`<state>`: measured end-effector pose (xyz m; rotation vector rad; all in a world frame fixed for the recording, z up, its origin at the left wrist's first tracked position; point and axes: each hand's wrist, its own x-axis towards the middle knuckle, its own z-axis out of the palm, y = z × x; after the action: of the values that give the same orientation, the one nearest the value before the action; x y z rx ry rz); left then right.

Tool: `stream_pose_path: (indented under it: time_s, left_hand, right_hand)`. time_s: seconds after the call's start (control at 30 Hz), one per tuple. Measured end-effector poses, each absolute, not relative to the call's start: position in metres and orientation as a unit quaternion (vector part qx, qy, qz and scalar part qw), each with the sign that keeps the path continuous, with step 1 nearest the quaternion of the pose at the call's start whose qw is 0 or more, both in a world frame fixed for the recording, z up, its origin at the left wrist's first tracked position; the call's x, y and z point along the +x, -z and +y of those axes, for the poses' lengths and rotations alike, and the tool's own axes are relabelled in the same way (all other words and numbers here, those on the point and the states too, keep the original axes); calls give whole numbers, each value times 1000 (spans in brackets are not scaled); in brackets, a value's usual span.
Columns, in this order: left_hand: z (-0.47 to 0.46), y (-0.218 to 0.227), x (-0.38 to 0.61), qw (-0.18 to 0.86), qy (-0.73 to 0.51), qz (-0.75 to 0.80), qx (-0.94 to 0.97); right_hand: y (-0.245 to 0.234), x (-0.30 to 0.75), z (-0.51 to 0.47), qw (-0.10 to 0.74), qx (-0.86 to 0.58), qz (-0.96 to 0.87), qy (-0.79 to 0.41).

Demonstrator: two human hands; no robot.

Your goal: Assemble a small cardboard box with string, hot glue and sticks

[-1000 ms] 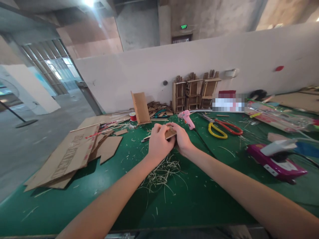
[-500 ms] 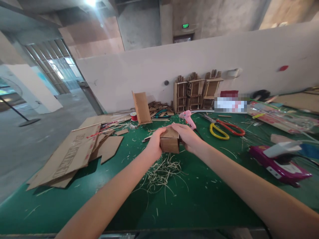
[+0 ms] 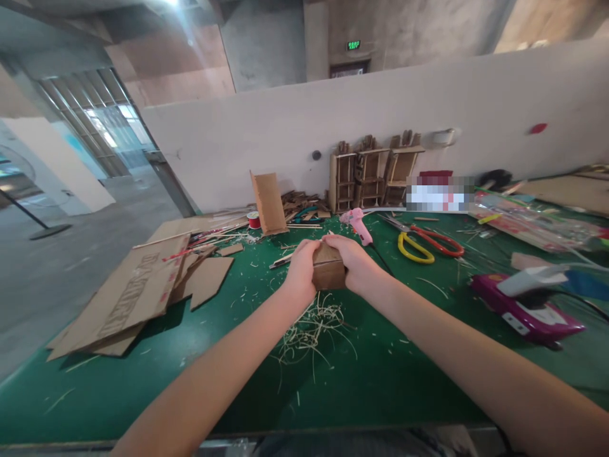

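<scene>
Between my hands is a small brown cardboard box (image 3: 329, 274), held above the green table. My left hand (image 3: 303, 270) grips its left side, thumb along the top edge. On the opposite side, my right hand (image 3: 354, 260) is wrapped around it, with its fingers over the far top. The far side of the box and several fingertips are hidden. Beneath lies a tangle of thin pale shavings (image 3: 311, 330). A utility knife (image 3: 281, 261) lies just left of my left hand, partly covered by it. Beyond my right hand is a pink glue gun (image 3: 358, 225).
Cardboard sheets (image 3: 128, 292) lie on the left, and a folded cardboard piece (image 3: 269, 203) stands behind. Several cardboard shelf-like models (image 3: 366, 178) lean against the wall. Scissors (image 3: 419, 244) with yellow and red handles lie to the right, near a purple power strip (image 3: 528, 311).
Both hands have turned the box slightly and closed in around it, so the right hand now covers more of its side. The whole view has shifted a little.
</scene>
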<state>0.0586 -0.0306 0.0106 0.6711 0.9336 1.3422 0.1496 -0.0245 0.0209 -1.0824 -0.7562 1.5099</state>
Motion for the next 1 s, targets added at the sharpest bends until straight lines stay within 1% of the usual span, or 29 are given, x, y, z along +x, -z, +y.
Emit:
stream_pose_path:
  time_s: [0.07,0.2,0.5,1.0]
  left_hand:
    - [-31,-9,61,628,-598,404,293]
    - [-31,-4,64,618,-618,387,295]
    - [-33,-2,61,594,-641,373,313]
    - [-31,1,62,607,-643,370,285]
  right_hand:
    - [-17,151,-24,559,-443,-323,-622]
    - [-13,153,-24,573,-430,-328,-616]
    - [-9,149,-28,581,-409,-328,-622]
    - [-7,149,-33,602,-400,-316,-614]
